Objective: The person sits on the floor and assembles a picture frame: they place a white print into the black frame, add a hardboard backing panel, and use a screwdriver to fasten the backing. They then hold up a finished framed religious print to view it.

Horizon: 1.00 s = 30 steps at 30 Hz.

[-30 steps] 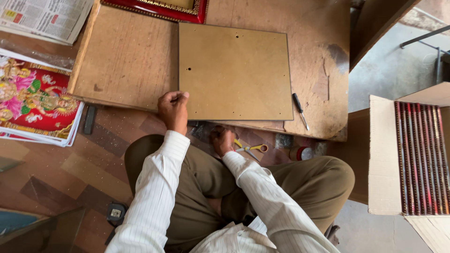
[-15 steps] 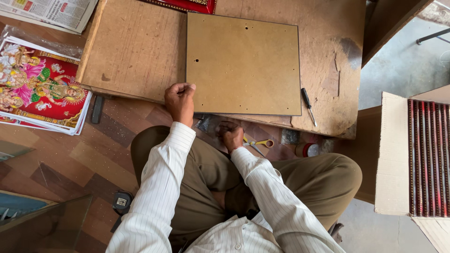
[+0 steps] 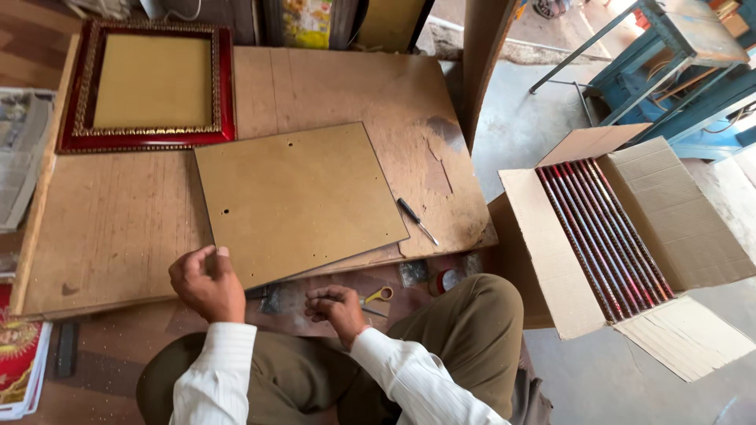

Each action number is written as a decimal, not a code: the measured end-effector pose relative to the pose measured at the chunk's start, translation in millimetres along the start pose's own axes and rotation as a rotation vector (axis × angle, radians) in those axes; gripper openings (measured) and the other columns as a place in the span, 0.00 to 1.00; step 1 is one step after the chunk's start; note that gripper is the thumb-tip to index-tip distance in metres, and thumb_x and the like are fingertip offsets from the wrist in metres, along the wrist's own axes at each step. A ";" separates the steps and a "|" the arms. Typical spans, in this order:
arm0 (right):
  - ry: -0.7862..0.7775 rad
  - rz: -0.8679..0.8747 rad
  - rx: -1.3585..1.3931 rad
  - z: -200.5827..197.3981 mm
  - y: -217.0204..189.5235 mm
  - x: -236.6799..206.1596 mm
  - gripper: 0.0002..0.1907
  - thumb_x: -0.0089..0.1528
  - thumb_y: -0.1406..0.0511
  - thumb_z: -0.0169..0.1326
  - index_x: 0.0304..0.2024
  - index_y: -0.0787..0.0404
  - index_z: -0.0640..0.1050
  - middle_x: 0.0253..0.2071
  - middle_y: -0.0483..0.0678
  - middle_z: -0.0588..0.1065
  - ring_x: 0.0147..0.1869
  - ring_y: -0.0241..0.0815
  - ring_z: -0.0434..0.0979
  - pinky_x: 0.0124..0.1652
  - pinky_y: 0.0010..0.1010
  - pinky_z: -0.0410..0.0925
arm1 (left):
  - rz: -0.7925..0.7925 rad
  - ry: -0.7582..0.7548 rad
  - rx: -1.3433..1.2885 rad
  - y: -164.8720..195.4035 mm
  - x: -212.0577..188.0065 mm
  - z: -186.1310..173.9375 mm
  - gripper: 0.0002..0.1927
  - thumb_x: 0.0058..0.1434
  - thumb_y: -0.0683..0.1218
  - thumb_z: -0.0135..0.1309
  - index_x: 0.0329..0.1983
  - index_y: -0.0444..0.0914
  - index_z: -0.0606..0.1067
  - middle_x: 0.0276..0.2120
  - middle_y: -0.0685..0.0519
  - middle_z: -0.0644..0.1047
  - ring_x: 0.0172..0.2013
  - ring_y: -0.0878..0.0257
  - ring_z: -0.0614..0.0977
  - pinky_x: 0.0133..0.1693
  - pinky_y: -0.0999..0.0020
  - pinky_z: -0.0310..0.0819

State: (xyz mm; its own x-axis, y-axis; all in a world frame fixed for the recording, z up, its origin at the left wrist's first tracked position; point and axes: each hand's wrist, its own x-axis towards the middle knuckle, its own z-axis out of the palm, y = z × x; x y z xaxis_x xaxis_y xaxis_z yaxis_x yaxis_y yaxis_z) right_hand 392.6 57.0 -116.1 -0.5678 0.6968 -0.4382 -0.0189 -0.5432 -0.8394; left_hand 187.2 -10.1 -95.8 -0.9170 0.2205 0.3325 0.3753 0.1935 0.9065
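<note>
Two bare hands work at the near edge of a low wooden worktop [image 3: 118, 228], where a person in a striped white shirt and olive trousers sits cross-legged on the floor. The left hand [image 3: 206, 285] rests at the near corner of a plain brown backing board [image 3: 295, 201], its grip curled loosely with fingertips against the board's edge; whether it pinches anything small cannot be told. The right hand [image 3: 337, 305] hovers lower, over the floor beside the knee, fingers bent inward and half closed, next to a small tool with yellow handles [image 3: 379, 295]; it does not appear to hold it. The board lies flat and slightly askew on the worktop, a few small holes showing in its face, with no frame around it, so the fitting work looks barely started. One finished-looking red and gold picture frame [image 3: 146, 86] sits at the far left corner, well apart from the board. A dark-handled screwdriver [image 3: 416, 220] lies just beside the board's right edge, untouched. To the right, an open cardboard box [image 3: 669, 212] holds long red moulding strips [image 3: 602, 232]. Printed pictures [image 3: 20, 354] are stacked at the far left on the floor. Nothing blocks the board itself, though small clutter crowds the floor near the right hand.
</note>
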 end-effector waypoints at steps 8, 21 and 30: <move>-0.078 -0.225 -0.016 -22.6 -25.7 3.6 0.10 0.63 0.76 0.55 0.44 0.63 0.69 0.36 0.51 0.80 0.38 0.42 0.83 0.37 0.30 0.75 | 0.030 -0.839 -0.289 37.8 -49.9 6.3 0.09 0.55 0.40 0.62 0.39 0.33 0.82 0.35 0.53 0.83 0.34 0.65 0.84 0.37 0.70 0.79; -0.281 -0.298 -0.049 -39.1 -7.6 9.4 0.09 0.64 0.78 0.57 0.41 0.65 0.71 0.33 0.50 0.78 0.36 0.42 0.82 0.35 0.33 0.76 | 0.062 -1.100 -0.248 15.0 -44.3 2.9 0.08 0.54 0.41 0.65 0.37 0.33 0.84 0.30 0.52 0.86 0.32 0.66 0.86 0.37 0.71 0.79; -0.314 -0.169 -0.109 -32.5 -54.7 -16.9 0.11 0.62 0.77 0.58 0.41 0.65 0.70 0.33 0.50 0.79 0.35 0.42 0.83 0.33 0.30 0.74 | -0.201 -1.253 -0.341 46.6 -35.3 -4.4 0.08 0.55 0.39 0.63 0.37 0.31 0.83 0.30 0.51 0.84 0.30 0.68 0.84 0.35 0.70 0.81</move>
State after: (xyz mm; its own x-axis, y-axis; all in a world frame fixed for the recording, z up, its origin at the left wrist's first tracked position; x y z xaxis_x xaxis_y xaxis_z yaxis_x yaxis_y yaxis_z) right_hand 430.0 90.1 -73.2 -0.7894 0.5853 -0.1850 -0.0558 -0.3686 -0.9279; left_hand 236.5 -13.0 -64.2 -0.1360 0.9842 -0.1135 0.0255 0.1180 0.9927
